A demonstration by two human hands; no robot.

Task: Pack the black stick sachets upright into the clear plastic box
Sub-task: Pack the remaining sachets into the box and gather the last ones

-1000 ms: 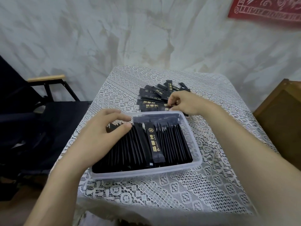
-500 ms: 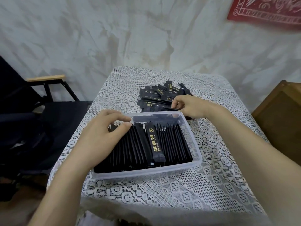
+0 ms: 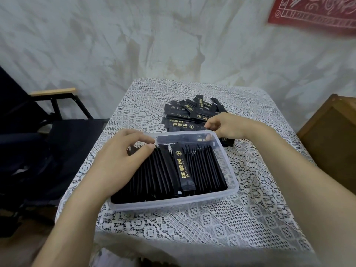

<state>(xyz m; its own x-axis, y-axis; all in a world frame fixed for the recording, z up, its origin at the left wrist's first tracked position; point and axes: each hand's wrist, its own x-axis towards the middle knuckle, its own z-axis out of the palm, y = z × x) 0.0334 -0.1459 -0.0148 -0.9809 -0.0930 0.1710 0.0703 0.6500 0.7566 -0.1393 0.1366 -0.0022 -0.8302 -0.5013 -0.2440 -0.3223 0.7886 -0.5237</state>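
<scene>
Though the box (image 3: 173, 204) already holds a near-full row of sachets (image 3: 204, 166) on edge, one lies face up across them and a pile (image 3: 185, 110) waits behind on the worktop (image 3: 192, 228), so we are well along, not done. Our left hand (image 3: 119, 158) rests bent on the row; whether it pinches we cannot tell. Our right hand (image 3: 229, 126) pinches a sachet (image 3: 199, 128) at the pile's near edge, drawn closer to the box than a second ago; the left is unmoved.
</scene>
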